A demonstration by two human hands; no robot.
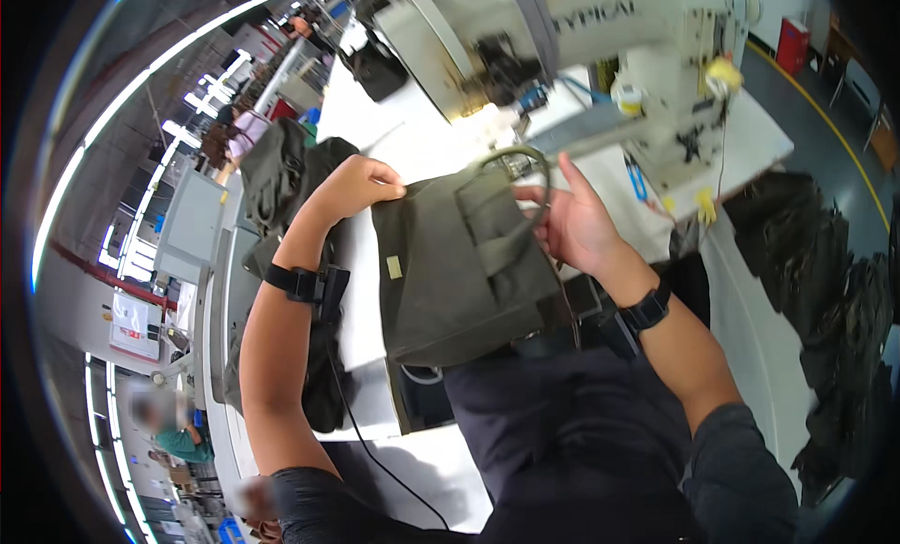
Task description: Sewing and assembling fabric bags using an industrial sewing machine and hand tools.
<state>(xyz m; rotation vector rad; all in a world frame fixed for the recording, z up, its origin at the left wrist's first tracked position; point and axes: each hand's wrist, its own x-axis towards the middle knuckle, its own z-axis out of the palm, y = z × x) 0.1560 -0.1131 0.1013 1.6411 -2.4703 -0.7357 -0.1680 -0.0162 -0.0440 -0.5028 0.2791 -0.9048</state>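
An olive-green fabric bag [431, 263], with a small pale label near its left edge, lies in front of my body on the white table. My left hand [361, 189] pinches the bag's top left corner between thumb and fingers. At the bag's right side, my right hand [583, 223] has its fingers apart, palm partly turned up. Its fingertips are beside the dark green curved strip [546, 173] that loops over the top right of the bag. Whether they touch that strip is hard to see. The bag's underside is hidden.
A large sewing machine [600, 37] stands beyond the bag, its lamp lit. More dark green fabric pieces [281, 178] are piled at the left, and dark bundles [816, 263] hang at the right. Blue-handled snips [636, 176] lie by the machine base. A cable [361, 431] runs past my left arm.
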